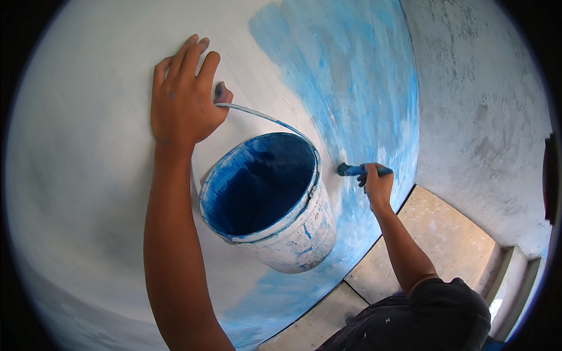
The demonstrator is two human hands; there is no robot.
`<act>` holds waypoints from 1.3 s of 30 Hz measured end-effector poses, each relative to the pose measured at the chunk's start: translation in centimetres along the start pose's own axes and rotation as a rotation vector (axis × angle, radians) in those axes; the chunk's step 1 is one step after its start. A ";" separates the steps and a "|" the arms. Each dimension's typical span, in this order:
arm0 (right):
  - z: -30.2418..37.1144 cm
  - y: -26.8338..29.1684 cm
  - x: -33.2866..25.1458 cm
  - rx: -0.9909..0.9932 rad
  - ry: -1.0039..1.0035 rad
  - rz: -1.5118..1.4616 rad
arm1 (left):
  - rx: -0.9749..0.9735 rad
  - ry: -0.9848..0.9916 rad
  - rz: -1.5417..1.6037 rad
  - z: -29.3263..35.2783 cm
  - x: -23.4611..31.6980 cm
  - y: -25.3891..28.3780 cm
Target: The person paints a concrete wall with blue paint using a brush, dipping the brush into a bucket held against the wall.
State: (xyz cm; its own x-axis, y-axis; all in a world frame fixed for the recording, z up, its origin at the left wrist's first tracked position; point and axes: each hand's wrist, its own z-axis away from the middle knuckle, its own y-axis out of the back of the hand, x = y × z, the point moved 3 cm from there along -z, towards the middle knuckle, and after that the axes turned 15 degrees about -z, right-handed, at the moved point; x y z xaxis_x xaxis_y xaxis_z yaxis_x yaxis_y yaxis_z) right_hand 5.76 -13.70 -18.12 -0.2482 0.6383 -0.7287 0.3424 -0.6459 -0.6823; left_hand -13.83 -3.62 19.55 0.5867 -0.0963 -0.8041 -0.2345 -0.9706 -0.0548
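Note:
My left hand (187,99) is raised at the pale wall, its fingers stretched upward. The wire handle (263,115) of a paint bucket passes behind this hand at the base of the thumb, and the bucket hangs from it. White outside and smeared with blue, the paint bucket (293,248) is tilted with its mouth toward me; dark blue paint (257,202) shows inside. To the bucket's right, my right hand (379,184) is closed around the handle of a paintbrush (351,169). Dark, paint-coated bristles point left, at or close to the wall; contact cannot be made out.
A curved wall carries streaky blue paint (345,64) beside a whitish area (88,146). To the right rises a rough grey wall (480,99). Below lie plywood boards (439,228) with a dark gap along the wall, and pale ledges (512,275) at the lower right.

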 end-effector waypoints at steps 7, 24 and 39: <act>-1.9 -13.7 -13.6 -0.251 0.353 -0.336 | -0.015 0.012 0.007 1.1 0.2 -0.8; -1.9 -4.8 -5.4 -0.225 0.083 -0.099 | 0.008 0.000 0.013 0.8 -0.2 -0.7; 3.6 12.2 11.5 -0.006 -0.206 0.008 | -0.011 -0.015 0.021 -0.1 -0.3 -0.4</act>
State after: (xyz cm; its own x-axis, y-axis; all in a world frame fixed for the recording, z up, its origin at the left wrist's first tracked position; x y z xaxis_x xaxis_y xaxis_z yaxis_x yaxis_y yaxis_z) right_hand 3.83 -15.72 -35.05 -0.4252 0.5338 -0.7309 0.3506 -0.6474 -0.6767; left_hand -13.80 -3.26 19.89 0.5697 -0.1133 -0.8140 -0.2382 -0.9707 -0.0315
